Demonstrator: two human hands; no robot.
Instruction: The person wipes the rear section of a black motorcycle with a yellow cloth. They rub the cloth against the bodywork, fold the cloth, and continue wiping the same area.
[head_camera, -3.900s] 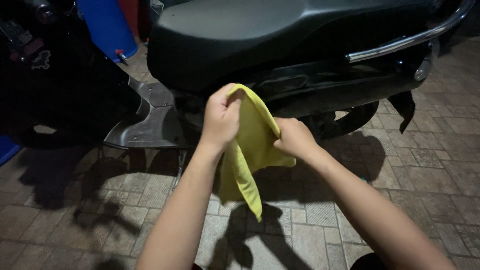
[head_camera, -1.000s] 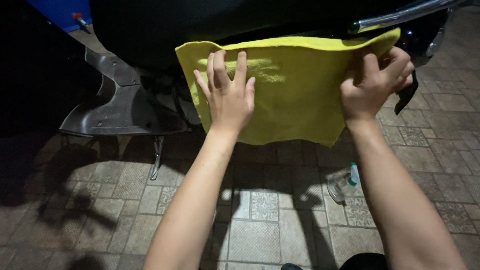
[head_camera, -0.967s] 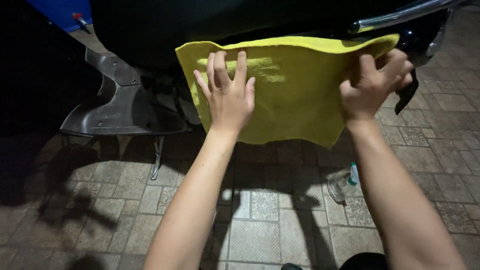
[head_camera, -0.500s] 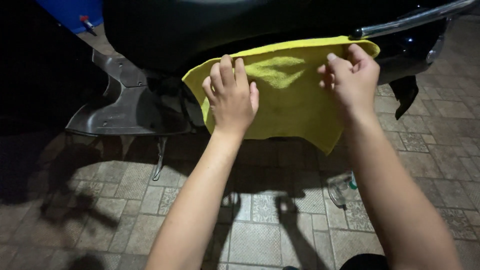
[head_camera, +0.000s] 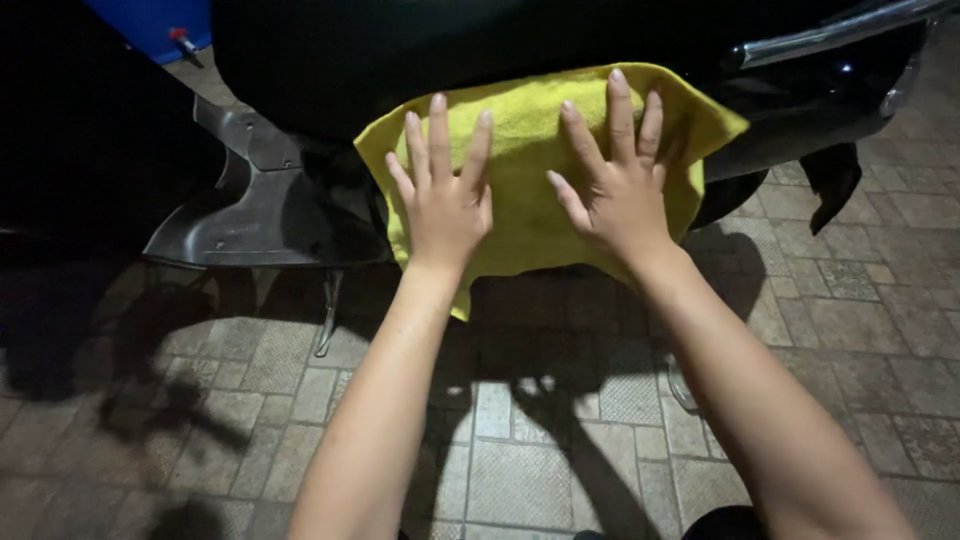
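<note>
A yellow cloth (head_camera: 525, 135) lies spread flat against the dark side panel of a black scooter (head_camera: 420, 50), just under the seat. My left hand (head_camera: 445, 195) presses flat on the cloth's left half, fingers apart. On the right half rests my right hand (head_camera: 615, 175), also flat with fingers spread. Neither hand grips the cloth; both palms push it against the bodywork.
A grey footboard panel (head_camera: 250, 200) juts out at the left, with the side stand (head_camera: 328, 310) below it. A chrome rear rail (head_camera: 830, 35) runs at the upper right. A blue container (head_camera: 165, 25) stands behind. Paved tiles (head_camera: 560, 440) cover the ground.
The cloth went from bunched in both hands to spread on the scooter's side. My right hand let go of its pinched corner and now lies flat; both hands have moved closer together.
</note>
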